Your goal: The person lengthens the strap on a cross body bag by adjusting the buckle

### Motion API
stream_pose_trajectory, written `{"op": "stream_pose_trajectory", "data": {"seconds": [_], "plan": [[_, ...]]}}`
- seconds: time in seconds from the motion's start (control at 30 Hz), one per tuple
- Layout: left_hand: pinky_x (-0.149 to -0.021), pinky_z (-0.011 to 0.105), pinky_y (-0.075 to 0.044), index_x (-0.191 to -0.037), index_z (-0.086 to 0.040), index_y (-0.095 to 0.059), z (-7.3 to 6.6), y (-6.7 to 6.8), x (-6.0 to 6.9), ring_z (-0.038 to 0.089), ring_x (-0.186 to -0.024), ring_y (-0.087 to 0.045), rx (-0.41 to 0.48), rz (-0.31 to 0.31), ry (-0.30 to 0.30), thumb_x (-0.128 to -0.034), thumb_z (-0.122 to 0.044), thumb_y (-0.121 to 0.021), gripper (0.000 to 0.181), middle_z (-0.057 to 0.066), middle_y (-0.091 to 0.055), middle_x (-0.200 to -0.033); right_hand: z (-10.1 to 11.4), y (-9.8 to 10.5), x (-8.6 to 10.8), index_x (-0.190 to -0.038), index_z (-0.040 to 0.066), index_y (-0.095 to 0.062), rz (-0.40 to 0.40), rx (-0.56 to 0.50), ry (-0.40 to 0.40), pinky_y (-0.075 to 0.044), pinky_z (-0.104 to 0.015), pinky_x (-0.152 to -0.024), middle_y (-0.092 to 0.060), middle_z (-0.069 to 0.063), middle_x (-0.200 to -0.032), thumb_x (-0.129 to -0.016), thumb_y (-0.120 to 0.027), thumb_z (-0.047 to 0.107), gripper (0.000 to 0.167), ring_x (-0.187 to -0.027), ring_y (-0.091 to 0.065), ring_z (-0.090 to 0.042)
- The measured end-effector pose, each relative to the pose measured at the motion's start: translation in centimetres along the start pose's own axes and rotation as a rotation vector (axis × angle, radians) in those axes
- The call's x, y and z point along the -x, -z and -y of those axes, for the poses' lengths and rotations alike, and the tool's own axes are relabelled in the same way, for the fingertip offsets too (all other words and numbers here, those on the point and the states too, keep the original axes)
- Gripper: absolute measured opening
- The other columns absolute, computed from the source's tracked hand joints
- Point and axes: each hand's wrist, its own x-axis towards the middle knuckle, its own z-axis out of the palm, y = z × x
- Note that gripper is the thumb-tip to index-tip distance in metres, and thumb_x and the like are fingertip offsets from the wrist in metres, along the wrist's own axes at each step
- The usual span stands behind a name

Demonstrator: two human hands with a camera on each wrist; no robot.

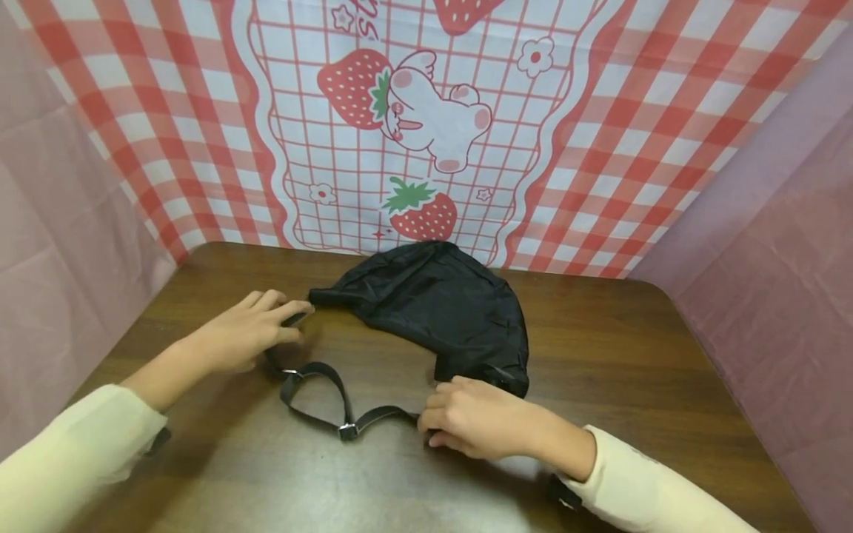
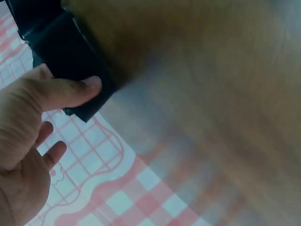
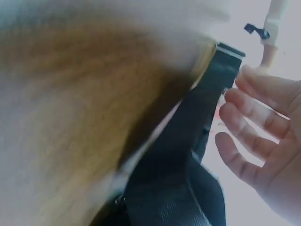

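A black crescent-shaped fabric bag (image 1: pixel 443 300) lies on the table, its curved edge toward the back. Its black strap (image 1: pixel 320 423) loops in front, with a metal slider buckle (image 1: pixel 348 431) in the middle. My left hand (image 1: pixel 243 333) pinches a section of strap near the bag's left end; in the left wrist view the thumb (image 2: pixel 70 93) presses on the black webbing. By the bag's right end, my right hand (image 1: pixel 476 418) is over the strap. The right wrist view shows its fingers (image 3: pixel 251 127) loosely bent beside the webbing, not visibly closed round it.
The brown wooden table (image 1: pixel 640 392) has rounded back corners. Behind it hangs a red-and-white checked cloth (image 1: pixel 573 148) with strawberry prints. Pink cloth (image 1: pixel 766 296) hangs at both sides.
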Motion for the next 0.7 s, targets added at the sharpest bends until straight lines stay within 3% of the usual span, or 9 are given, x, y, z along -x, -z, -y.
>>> {"op": "stream_pose_trajectory", "data": {"seconds": [0.1,0.2,0.3,0.4,0.47,0.57,0.63,0.7], "plan": [[-0.082,0.045,-0.040,-0.099,-0.024,-0.080,-0.5,-0.2,0.4,0.029,-0.105,-0.048,0.091,-0.009,0.003,-0.0654,0.002,-0.091,0.044,0.006,-0.061,-0.131,-1.2,0.7,0.5,-0.107,0.018,-0.074,-0.055,-0.109,-0.043,-0.050,-0.022,-0.079,-0.068,0.011,-0.097,-0.099,-0.070,0.026,0.012,-0.089,-0.060,-0.004],[-0.075,0.036,-0.035,-0.086,-0.027,-0.080,-0.3,-0.6,1.3,0.020,-0.094,-0.045,0.116,-0.039,-0.004,-0.0715,-0.006,-0.091,0.028,-0.004,-0.065,-0.109,-2.9,1.5,1.5,-0.108,0.017,-0.074,-0.146,-0.210,-0.104,-0.052,-0.022,-0.079,-0.068,0.011,-0.098,-0.100,-0.069,0.022,0.010,-0.089,-0.060,-0.002],[-0.070,0.032,-0.030,-0.083,-0.027,-0.081,0.3,-1.0,2.3,0.016,-0.086,-0.043,0.108,-0.070,0.001,-0.0726,-0.005,-0.089,0.025,-0.012,-0.061,-0.093,-4.7,2.4,2.7,-0.109,0.019,-0.073,-0.250,-0.322,-0.160,-0.053,-0.025,-0.074,-0.070,0.008,-0.099,-0.101,-0.067,0.016,0.010,-0.087,-0.060,-0.003],[-0.069,0.032,-0.031,-0.083,-0.024,-0.082,0.9,-1.3,3.2,0.015,-0.084,-0.044,0.096,-0.098,0.021,-0.0705,-0.001,-0.089,0.028,-0.012,-0.061,-0.090,-6.4,3.1,4.2,-0.111,0.020,-0.073,-0.305,-0.412,-0.239,-0.054,-0.032,-0.072,-0.071,0.006,-0.102,-0.100,-0.067,0.010,0.016,-0.087,-0.062,-0.006],[-0.070,0.033,-0.033,-0.084,-0.022,-0.082,1.2,-1.4,3.6,0.016,-0.086,-0.047,0.087,-0.107,0.040,-0.0690,0.000,-0.090,0.028,-0.010,-0.065,-0.094,-7.3,3.3,5.3,-0.113,0.018,-0.073,-0.267,-0.422,-0.312,-0.055,-0.037,-0.074,-0.072,0.003,-0.105,-0.098,-0.069,0.008,0.018,-0.089,-0.063,-0.008],[-0.071,0.035,-0.036,-0.084,-0.020,-0.082,1.6,-1.5,4.0,0.018,-0.088,-0.050,0.076,-0.108,0.062,-0.0677,0.004,-0.089,0.030,-0.006,-0.069,-0.098,-8.1,2.9,6.5,-0.117,0.013,-0.073,-0.107,-0.412,-0.405,-0.057,-0.040,-0.079,-0.071,0.000,-0.109,-0.097,-0.073,0.013,0.020,-0.095,-0.065,-0.012],[-0.072,0.036,-0.036,-0.086,-0.019,-0.081,1.7,-1.6,4.1,0.018,-0.090,-0.050,0.077,-0.105,0.072,-0.0673,0.007,-0.087,0.032,-0.005,-0.070,-0.100,-8.3,2.4,6.9,-0.120,0.010,-0.072,-0.003,-0.414,-0.434,-0.057,-0.040,-0.082,-0.070,-0.001,-0.112,-0.097,-0.074,0.020,0.026,-0.098,-0.065,-0.015],[-0.074,0.037,-0.037,-0.087,-0.020,-0.080,1.6,-1.6,4.0,0.019,-0.091,-0.050,0.088,-0.105,0.073,-0.0663,0.009,-0.086,0.035,-0.005,-0.071,-0.101,-8.3,1.9,7.2,-0.121,0.011,-0.072,0.054,-0.421,-0.436,-0.056,-0.039,-0.084,-0.069,0.000,-0.113,-0.096,-0.075,0.026,0.029,-0.099,-0.065,-0.016]]}}
